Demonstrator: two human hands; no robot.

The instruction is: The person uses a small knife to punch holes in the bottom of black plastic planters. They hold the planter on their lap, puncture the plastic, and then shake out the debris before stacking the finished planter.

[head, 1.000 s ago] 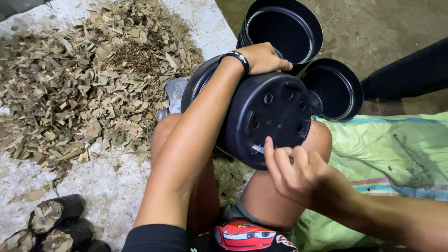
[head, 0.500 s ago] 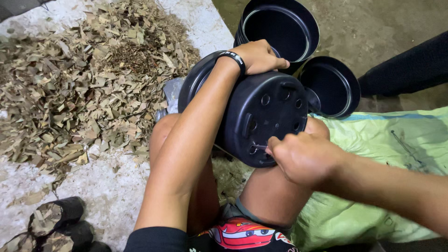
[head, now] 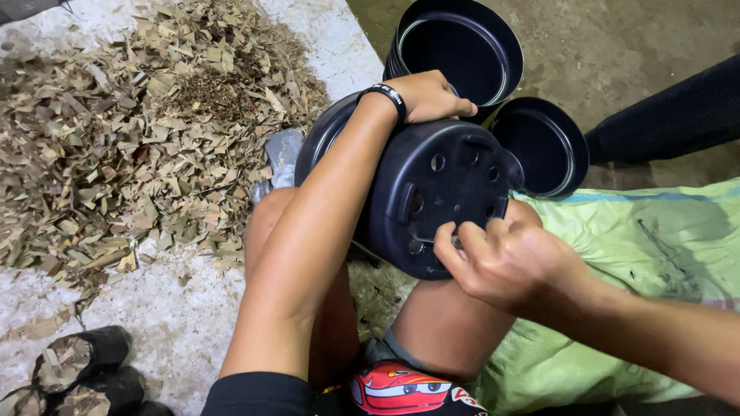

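A black plastic plant pot lies on its side across my knees, its holed bottom turned toward me. My left hand, with a black wristband, grips the top of the pot's side wall. My right hand presses fingers against the lower edge of the pot's bottom, pinching at something small there; what it pinches is hidden by the fingers.
Two more black pots stand open beyond my knees. A heap of dry leaf pieces covers the ground at left. A green sack lies at right. Small filled black bags sit at lower left. A dark-clad limb crosses upper right.
My right hand moved from open fingers below the pot's bottom to closed against its lower rim. The left hand and pot stayed almost still.
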